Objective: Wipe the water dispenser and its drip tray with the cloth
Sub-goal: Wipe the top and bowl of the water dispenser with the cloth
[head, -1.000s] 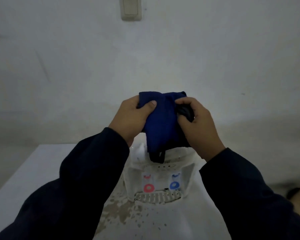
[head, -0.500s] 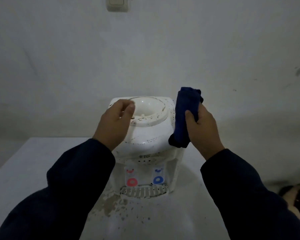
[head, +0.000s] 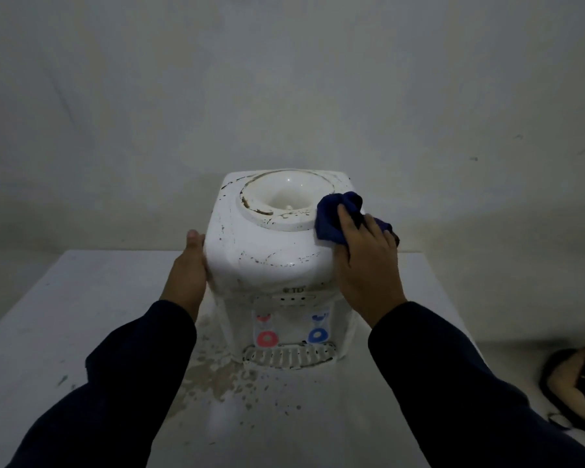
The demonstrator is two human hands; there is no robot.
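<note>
The water dispenser (head: 271, 258) is standing on the stained desk (head: 65, 332). The left hand (head: 188, 271) is lying flat, fingers spread, against its left side. The right hand (head: 365, 261) is pressing the bunched blue cloth (head: 331, 217), clamped under its fingers, onto the top right corner.

Small dark lettering on the water dispenser (head: 271, 261) front (too blurred to read).

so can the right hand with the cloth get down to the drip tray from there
Probably yes: the right hand presses the cloth on the dispenser top, and nothing covers the drip tray at its base.
</note>
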